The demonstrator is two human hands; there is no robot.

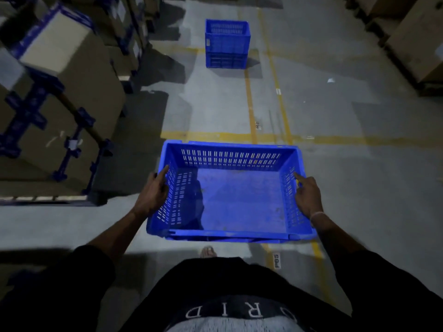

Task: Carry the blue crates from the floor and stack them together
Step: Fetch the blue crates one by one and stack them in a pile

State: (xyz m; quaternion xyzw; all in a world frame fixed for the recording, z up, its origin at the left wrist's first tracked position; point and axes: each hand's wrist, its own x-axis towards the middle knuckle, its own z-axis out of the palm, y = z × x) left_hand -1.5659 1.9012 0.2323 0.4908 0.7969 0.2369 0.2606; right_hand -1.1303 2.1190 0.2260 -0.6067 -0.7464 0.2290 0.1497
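I carry an empty blue crate (239,195) in front of my waist, held off the floor. My left hand (153,192) grips its left rim, the forefinger stretched along the edge. On the opposite rim my right hand (308,195) holds on the same way. Farther down the aisle a stack of two blue crates (227,44) stands on the floor, directly ahead.
Cardboard boxes with blue strapping (55,92) sit on pallets along the left. More cartons (417,34) line the right side. Yellow floor lines (250,109) run up the grey aisle between them. A small white scrap (331,80) lies on the floor.
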